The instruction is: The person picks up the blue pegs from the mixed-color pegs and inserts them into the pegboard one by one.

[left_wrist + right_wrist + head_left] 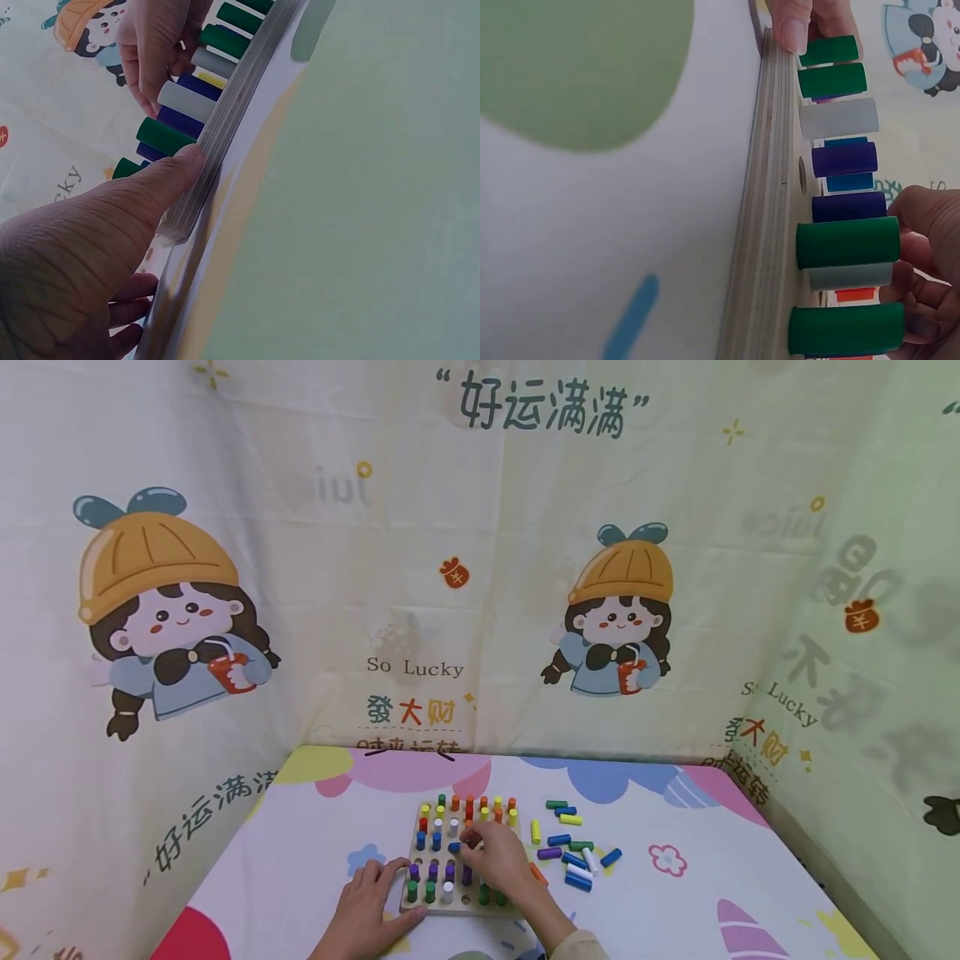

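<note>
A wooden pegboard (457,908) with rows of coloured pegs lies on the table. Over its middle, my right hand (495,860) pinches a blue peg (454,847), which looks tilted, beside two upright blue pegs; its lower end is hard to see. My left hand (366,906) rests against the board's near left corner, thumb along the front edge and a finger at the left side. In the left wrist view, the left thumb (169,176) presses the board's edge near a green peg (166,136). The right wrist view shows the right hand (930,262) behind green pegs (847,242).
Loose pegs lie scattered right of the board, among them a yellow peg (536,832), a purple peg (549,853) and a blue peg (612,857). An orange peg (538,873) lies near the right wrist. A printed cloth wall (510,718) rises behind the table.
</note>
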`<state>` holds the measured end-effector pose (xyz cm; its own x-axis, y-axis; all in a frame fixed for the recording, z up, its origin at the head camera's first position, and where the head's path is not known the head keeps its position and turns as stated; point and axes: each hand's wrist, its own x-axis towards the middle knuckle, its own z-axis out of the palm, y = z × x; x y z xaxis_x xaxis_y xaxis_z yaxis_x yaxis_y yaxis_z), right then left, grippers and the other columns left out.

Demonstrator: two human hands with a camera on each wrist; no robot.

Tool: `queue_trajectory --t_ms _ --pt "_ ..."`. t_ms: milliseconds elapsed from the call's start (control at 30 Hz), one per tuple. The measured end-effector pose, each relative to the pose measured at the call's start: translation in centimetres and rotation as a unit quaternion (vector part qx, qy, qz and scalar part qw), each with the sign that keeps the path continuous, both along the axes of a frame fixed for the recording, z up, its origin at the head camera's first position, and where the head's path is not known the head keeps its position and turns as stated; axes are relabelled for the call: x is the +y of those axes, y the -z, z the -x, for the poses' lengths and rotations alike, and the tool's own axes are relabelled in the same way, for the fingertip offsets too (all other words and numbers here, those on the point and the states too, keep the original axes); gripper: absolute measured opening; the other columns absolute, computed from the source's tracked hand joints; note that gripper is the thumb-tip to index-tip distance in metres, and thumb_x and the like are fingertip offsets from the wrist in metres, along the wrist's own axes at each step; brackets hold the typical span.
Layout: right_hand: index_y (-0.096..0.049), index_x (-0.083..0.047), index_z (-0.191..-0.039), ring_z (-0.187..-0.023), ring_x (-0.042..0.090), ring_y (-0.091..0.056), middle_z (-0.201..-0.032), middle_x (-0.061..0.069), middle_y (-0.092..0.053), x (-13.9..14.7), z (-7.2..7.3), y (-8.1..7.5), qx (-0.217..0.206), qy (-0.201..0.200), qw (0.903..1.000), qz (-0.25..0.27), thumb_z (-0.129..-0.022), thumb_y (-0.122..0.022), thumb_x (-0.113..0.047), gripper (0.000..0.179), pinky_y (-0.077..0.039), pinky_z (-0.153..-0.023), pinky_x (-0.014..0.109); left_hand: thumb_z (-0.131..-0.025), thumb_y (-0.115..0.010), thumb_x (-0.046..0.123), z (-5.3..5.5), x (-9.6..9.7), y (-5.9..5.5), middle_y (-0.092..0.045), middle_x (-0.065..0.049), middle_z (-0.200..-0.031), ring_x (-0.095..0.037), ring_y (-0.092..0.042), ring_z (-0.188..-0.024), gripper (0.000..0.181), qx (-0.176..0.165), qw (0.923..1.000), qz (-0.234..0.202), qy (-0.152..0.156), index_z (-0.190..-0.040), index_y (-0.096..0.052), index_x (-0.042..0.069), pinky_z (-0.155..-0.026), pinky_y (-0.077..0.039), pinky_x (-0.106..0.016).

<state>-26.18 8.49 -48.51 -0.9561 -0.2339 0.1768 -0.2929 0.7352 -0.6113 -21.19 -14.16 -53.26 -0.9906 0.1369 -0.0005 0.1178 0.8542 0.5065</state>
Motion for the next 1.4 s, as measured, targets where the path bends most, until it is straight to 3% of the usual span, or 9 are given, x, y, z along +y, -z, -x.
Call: queue_trajectory --t_ms 200,767,1400 --pt "-0.074 -0.015 -0.098 -0.071 0.010 -0.053 -0.083 -0.008 -0.065 -0.5 0.4 -0.5 -0.001 0.004 0.9998 -0.017 -0.093 -0.074 -0.020 0.008 -0.047 -0.066 0.026 -0.079 -0.073 0.071 -0.1 0.0 0.1 -0.048 -0.007 -0.114 -0.030 -0.046 -0.103 0.085 -0.001 0.9999 -0.011 0.003 -0.141 -0.054 0.017 -0.093 -0.040 -0.061" --pt "-0.074 -0.016 -0.100 -0.068 0.010 -0.051 -0.084 -0.008 -0.064 -0.9 0.5 -0.5 0.013 0.012 0.9998 0.012 -0.095 -0.074 -0.024 0.009 -0.045 -0.059 0.024 -0.079 -0.072 0.072 -0.1 -0.1 0.3 -0.047 -0.005 -0.113 -0.028 -0.046 -0.102 0.084 0.004 1.0000 -0.009 0.000 -0.141 -0.054 0.019 -0.092 -0.040 -0.059" --pt "-0.074 -0.015 -0.098 -0.066 0.004 -0.051 -0.082 -0.010 -0.067 1.4 -1.5 -0.4 0.035 0.012 0.9971 0.066 -0.095 -0.073 -0.026 0.011 -0.045 -0.059 0.021 -0.079 -0.072 0.073 -0.1 0.0 -0.1 -0.048 -0.006 -0.111 -0.027 -0.045 -0.099 0.086 0.009 0.9999 0.004 0.000 -0.141 -0.055 0.017 -0.088 -0.041 -0.055"
